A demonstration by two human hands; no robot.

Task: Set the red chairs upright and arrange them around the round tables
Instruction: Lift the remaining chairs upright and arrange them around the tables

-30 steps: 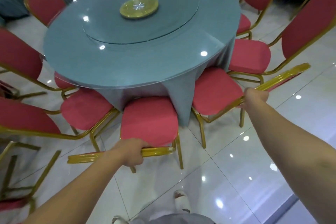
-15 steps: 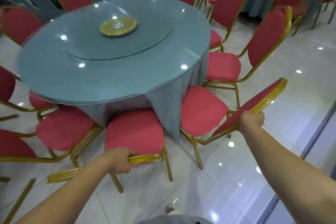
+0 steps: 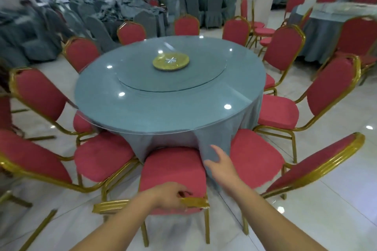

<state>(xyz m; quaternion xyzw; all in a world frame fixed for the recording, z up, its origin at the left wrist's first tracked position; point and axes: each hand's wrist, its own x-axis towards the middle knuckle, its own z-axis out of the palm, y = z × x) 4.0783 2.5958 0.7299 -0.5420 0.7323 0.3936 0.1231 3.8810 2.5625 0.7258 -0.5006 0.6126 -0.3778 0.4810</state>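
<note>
red banquet chair (image 3: pixel 173 171) right below hands, seat tucked against round table (image 3: pixel 169 96). left hand (image 3: pixel 169 197) grips gold back rail (image 3: pixel 110 207); right hand (image 3: pixel 221 166) free, fingers spread beside seat. frame looks stiff, lightish, kinda slick, so grab rail, not cushion.

A banquet hall: a round table (image 3: pixel 169 108) in grey-blue cloth with a glass turntable (image 3: pixel 193 79), ringed by red gold-framed chairs (image 3: pixel 282 49); beyond it cloth-covered chairs (image 3: pixel 214 4), to its right another dressed table (image 3: pixel 324 30), glossy floor tiles (image 3: pixel 336 189) beneath.
</note>
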